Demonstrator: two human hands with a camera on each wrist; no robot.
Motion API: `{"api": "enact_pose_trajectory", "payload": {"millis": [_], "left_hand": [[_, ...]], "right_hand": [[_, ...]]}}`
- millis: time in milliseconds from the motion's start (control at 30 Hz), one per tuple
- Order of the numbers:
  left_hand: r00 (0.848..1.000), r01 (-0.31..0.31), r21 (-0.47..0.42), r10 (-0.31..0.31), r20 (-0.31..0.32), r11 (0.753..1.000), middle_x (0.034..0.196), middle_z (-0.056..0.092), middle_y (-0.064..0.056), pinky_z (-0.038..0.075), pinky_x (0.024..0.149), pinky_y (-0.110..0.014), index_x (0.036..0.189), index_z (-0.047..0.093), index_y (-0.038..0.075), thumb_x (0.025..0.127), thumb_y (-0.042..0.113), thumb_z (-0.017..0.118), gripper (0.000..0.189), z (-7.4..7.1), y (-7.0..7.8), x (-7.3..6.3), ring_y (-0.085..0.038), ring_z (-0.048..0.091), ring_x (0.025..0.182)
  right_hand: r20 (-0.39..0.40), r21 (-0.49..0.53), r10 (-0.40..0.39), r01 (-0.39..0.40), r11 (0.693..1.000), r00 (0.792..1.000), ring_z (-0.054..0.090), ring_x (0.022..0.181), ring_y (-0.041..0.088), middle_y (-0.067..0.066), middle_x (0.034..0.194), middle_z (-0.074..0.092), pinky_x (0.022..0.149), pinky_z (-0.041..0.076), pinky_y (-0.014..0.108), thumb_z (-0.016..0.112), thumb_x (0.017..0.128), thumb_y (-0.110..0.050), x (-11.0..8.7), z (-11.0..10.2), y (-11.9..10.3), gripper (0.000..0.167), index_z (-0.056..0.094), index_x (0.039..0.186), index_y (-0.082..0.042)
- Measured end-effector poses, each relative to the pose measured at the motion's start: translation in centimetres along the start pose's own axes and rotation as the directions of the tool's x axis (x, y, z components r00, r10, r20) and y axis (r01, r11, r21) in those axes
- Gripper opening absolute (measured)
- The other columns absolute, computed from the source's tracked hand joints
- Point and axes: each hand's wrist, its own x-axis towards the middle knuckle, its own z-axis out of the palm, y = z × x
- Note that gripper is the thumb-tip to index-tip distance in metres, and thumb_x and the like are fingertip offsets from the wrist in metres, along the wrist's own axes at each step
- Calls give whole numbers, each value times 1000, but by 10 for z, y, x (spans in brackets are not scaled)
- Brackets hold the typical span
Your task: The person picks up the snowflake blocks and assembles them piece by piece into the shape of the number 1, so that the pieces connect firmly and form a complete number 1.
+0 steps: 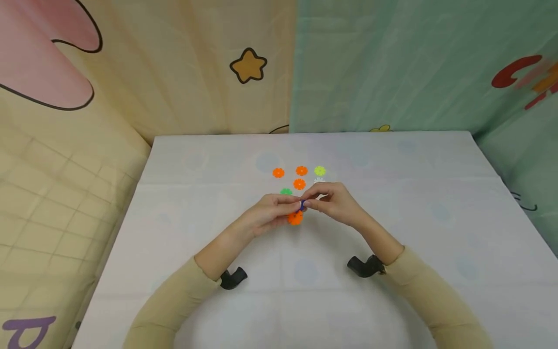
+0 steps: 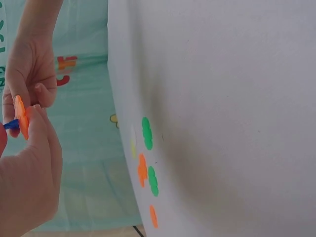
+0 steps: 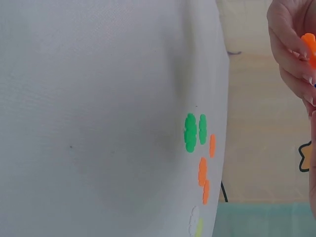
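My left hand (image 1: 272, 212) pinches an orange flower-shaped disc (image 1: 295, 218) with notched edges, held above the white table. Between the fingertips of both hands is a small blue piece (image 1: 302, 205), largely covered by them; my right hand (image 1: 334, 202) pinches it from the other side. In the left wrist view the blue piece (image 2: 11, 124) meets the orange disc (image 2: 20, 116) at an angle. The right wrist view catches only part of the orange disc (image 3: 310, 45) at its edge.
Beyond the hands, loose flower discs lie flat on the white table (image 1: 209, 169): several orange (image 1: 278, 172), a yellow-green one (image 1: 320, 170), a whitish one (image 1: 319, 180) partly behind the right hand, and two green (image 3: 190, 132). Printed curtains hang at the back and sides.
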Motion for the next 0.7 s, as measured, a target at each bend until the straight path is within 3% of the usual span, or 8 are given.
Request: {"api": "enact_pose_trajectory", "payload": {"millis": [167,367,500,700], "left_hand": [[1000,1,69,2,-31,998,107,61,-10,50,81,-23,125,51,-10,95,10,53,36,-4,1,2,-13,60,87],[987,18,89,-3,-160,996,125,53,-18,49,78,-19,130,49,-6,95,10,54,39,-18,-5,5,-10,56,88],[980,30,85,-12,-199,996,116,58,-13,47,72,-16,129,50,-5,94,11,55,39,-24,-8,7,-11,54,85],[981,18,40,-10,-192,999,102,61,-3,48,71,-16,129,48,-7,95,10,54,39,-27,-10,8,-10,56,83]], "right_hand": [[-21,-25,61,-62,998,998,60,85,18,5,91,67,71,54,32,67,86,-7,1,-2,2,12,70,97,-4],[-26,-59,228,-229,972,973,58,84,21,7,93,66,70,50,28,69,84,-10,3,-5,17,22,68,103,1],[-4,-77,328,-327,942,945,57,82,22,8,91,65,69,49,25,69,84,-8,6,-5,31,23,67,104,2],[-17,-97,373,-372,923,928,56,76,22,9,85,62,65,49,23,70,82,-6,13,0,44,23,67,102,4]]}}
